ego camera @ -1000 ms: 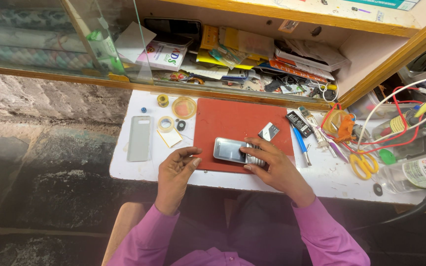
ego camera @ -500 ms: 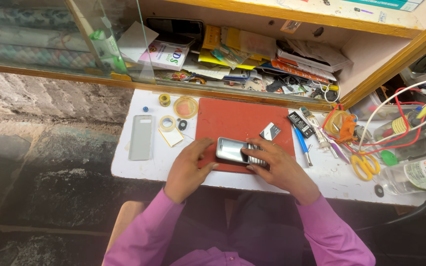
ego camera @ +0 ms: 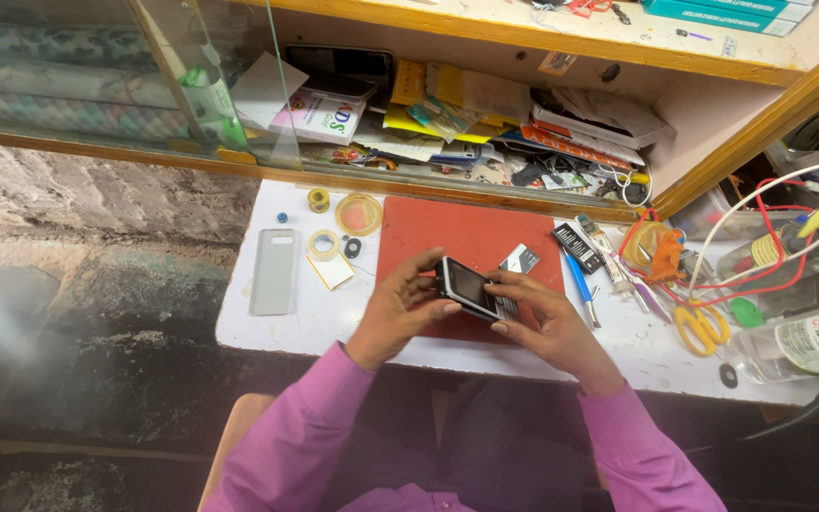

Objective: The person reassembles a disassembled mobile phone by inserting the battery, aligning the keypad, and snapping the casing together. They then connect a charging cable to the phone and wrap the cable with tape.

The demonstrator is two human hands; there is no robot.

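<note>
A small dark keypad phone (ego camera: 469,287) is held tilted above a red mat (ego camera: 447,228) on a white table (ego camera: 286,332). My left hand (ego camera: 398,313) grips its left end, thumb on the lower edge and fingers over the top. My right hand (ego camera: 544,322) holds the right end, fingers lying over the keypad. Both arms wear purple sleeves. A small black and white flat part (ego camera: 520,258) lies on the mat just behind my right hand.
Left of the mat lie a grey phone cover (ego camera: 273,272), tape rolls (ego camera: 323,244) and a round yellow lid (ego camera: 359,214). To the right are a blue pen (ego camera: 581,287), yellow scissors (ego camera: 699,327), wires, a clear plastic bottle (ego camera: 803,346). A cluttered shelf (ego camera: 485,123) stands behind.
My left hand has come off the table and taken hold of the phone's left end. The phone has been lifted and tilted between both hands.
</note>
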